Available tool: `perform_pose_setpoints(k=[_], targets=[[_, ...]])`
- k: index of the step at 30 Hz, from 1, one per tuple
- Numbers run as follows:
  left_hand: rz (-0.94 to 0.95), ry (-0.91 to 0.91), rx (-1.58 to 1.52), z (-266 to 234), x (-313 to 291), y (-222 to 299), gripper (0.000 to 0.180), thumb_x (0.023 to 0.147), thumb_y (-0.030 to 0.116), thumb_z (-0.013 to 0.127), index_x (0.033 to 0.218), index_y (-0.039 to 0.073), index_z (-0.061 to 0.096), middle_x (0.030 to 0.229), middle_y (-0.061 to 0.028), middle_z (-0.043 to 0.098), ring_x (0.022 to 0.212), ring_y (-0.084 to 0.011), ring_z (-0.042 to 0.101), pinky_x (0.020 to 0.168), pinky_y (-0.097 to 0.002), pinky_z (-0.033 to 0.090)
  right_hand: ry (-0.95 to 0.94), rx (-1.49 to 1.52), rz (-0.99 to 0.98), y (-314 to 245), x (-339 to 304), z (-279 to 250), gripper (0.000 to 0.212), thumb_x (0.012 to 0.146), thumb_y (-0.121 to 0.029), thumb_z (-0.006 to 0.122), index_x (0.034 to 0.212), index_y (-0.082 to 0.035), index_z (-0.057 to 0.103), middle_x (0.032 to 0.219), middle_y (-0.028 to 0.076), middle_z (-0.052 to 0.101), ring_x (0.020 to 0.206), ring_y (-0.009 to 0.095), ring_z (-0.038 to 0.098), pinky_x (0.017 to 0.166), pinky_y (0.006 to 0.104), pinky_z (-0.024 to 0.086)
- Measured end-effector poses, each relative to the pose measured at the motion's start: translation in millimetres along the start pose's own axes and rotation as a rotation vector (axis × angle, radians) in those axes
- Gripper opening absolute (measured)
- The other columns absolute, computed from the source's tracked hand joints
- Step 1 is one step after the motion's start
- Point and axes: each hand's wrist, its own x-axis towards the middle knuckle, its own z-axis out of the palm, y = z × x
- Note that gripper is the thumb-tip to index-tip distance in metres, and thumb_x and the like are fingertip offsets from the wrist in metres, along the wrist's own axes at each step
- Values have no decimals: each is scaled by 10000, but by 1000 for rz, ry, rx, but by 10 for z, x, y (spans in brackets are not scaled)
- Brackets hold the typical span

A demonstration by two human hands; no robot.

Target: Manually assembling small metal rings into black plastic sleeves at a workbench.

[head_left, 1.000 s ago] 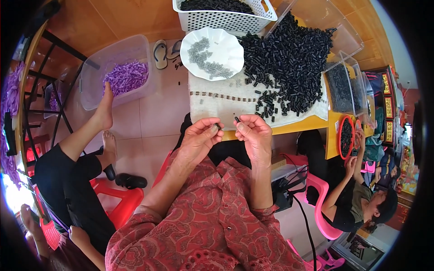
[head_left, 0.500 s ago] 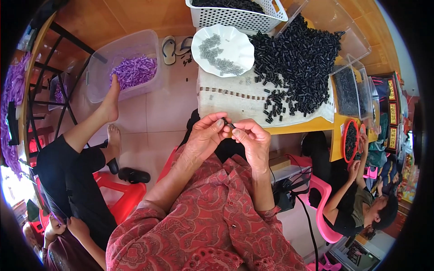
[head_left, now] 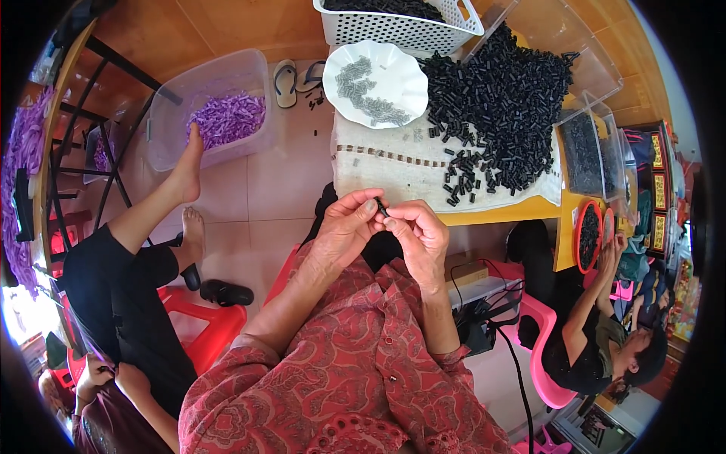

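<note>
Between my fingertips, just off the table's front edge, is a small black tube-shaped piece point(head_left: 381, 206). My left hand point(head_left: 349, 227) pinches one end of it with thumb and forefinger. My right hand point(head_left: 417, 236) pinches the other end, so the fingertips nearly meet. Beyond them a big pile of similar black pieces point(head_left: 503, 113) lies on a cream cloth point(head_left: 370, 175) spread over the table. Left of the pile stands a white scalloped plate point(head_left: 414, 72) with small clear pieces point(head_left: 370, 94) on it. Much of the held piece is covered by my fingers.
A white perforated basket point(head_left: 401, 34) of black pieces stands behind the plate. Clear boxes point(head_left: 586, 151) and a red-rimmed tray point(head_left: 579, 234) are at right, where another person point(head_left: 597, 340) works. At left are a bin point(head_left: 159, 125) of purple strips and another person's leg point(head_left: 151, 208).
My right hand has moved slightly inward to the left, closer around the black piece, which now sits more upright. The left hand stays nearly in place.
</note>
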Motion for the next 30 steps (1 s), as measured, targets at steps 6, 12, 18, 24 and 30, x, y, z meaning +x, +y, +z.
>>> perform_pose_setpoints(k=[6,12,18,24,30], targets=[[7,-8,15,-17,-3,-8,231,947,70,568,1164,18,624,1009,-90,652,853,-147,617,793,-322,533,5,-120,-101,14,-5,16,118,835,83,653,937,25,645,903,110,643,785,160,676,685,242,535],[9,2,38,-11,5,-12,227,942,73,576,1158,29,634,1005,-88,660,852,-150,621,786,-334,531,38,-238,-199,-42,10,62,133,814,73,679,931,15,654,874,105,648,714,140,663,605,232,520],[17,2,76,-39,-5,-25,225,936,69,585,1150,30,641,1010,-87,663,870,-150,615,800,-340,525,42,-365,-271,-87,23,52,165,766,52,725,911,-8,673,841,89,655,637,108,613,547,231,497],[38,-12,83,-33,0,-42,216,929,63,594,1134,25,649,985,-83,668,875,-155,616,813,-339,521,57,-395,-300,-95,16,71,178,758,46,735,911,-11,666,830,86,647,649,111,625,546,229,507],[66,-20,105,-46,2,-59,211,926,62,600,1127,26,653,972,-64,670,877,-147,616,818,-337,521,66,-442,-292,-126,9,98,170,767,43,733,914,-12,669,822,85,642,664,117,634,546,228,509]])
